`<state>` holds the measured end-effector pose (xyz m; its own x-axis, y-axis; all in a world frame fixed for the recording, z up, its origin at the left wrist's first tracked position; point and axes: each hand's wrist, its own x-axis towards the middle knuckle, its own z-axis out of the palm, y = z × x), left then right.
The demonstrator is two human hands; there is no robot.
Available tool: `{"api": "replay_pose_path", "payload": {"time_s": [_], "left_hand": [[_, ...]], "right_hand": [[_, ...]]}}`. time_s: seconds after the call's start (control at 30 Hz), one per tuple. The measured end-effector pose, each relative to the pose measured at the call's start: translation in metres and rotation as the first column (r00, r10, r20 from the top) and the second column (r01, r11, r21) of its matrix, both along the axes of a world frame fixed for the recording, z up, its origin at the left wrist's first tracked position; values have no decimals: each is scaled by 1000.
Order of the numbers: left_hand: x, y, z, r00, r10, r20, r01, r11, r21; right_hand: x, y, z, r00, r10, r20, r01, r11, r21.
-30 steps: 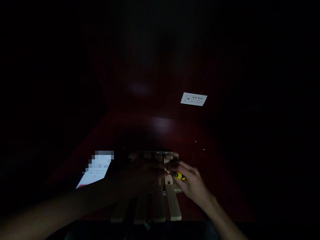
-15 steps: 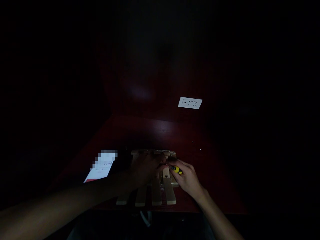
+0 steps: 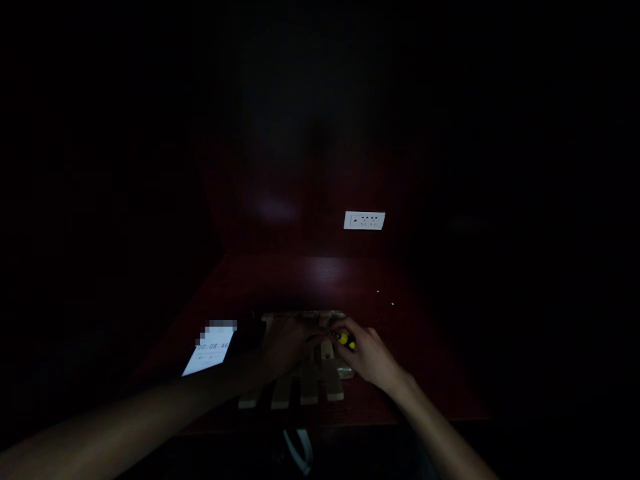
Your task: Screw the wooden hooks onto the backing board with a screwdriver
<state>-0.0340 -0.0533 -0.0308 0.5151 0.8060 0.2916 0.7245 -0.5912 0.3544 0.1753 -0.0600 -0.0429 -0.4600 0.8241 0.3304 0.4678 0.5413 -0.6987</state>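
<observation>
Several pale wooden slats (image 3: 309, 390) lie side by side over a piece wrapped in clear film (image 3: 345, 371), near the table's front edge. My right hand (image 3: 373, 357) is closed round a small yellow and black screwdriver (image 3: 346, 340), its tip pointing left toward the slats. Over the left and middle slats rests my left hand (image 3: 287, 343), its fingertips close to the screwdriver's tip. What its fingers hold, if anything, is too dark to make out. A dark hole (image 3: 327, 356) shows in the rightmost slat.
A lit phone (image 3: 210, 350) showing a timer lies left of the slats on the dark red table (image 3: 250, 280). A white socket plate (image 3: 365, 221) is on the wall behind. Two tiny bright bits (image 3: 393, 304) lie at the right. A pale strap (image 3: 300, 450) hangs below the front edge.
The view has shifted, so the socket plate sits lower and further left. Both hands stay together at the slats, with the screwdriver still in my right hand. The phone's timer has advanced.
</observation>
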Motion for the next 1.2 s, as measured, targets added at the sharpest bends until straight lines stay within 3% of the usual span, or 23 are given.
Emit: {"api": "replay_pose_path", "payload": {"time_s": [0.17, 0.3, 0.43, 0.7, 0.87, 1.03, 1.2], "left_hand": [[1, -2, 3, 1000, 6, 16, -6, 1000, -13], [0, -3, 3, 1000, -15, 20, 16, 999, -36], [0, -5, 2, 1000, 6, -12, -6, 999, -36], [1, -4, 3, 996, -23, -85, 29, 997, 73], [2, -7, 6, 992, -16, -126, 31, 992, 119], [2, -7, 6, 988, 18, -153, 4, 990, 139], [2, -8, 5, 989, 28, -147, -6, 989, 149]], "right_hand": [[10, -2, 24, 1000, -17, -18, 18, 999, 35], [20, -3, 40, 994, -20, 108, 20, 1000, -3], [24, -2, 48, 972, 71, 225, -61, 997, -51], [29, -1, 63, 939, 124, 321, -103, 991, -81], [38, 4, 77, 949, 110, 294, -105, 994, -32], [35, 4, 94, 938, 156, 309, -187, 980, 72], [25, 2, 97, 939, 186, 290, -232, 963, 133]]}}
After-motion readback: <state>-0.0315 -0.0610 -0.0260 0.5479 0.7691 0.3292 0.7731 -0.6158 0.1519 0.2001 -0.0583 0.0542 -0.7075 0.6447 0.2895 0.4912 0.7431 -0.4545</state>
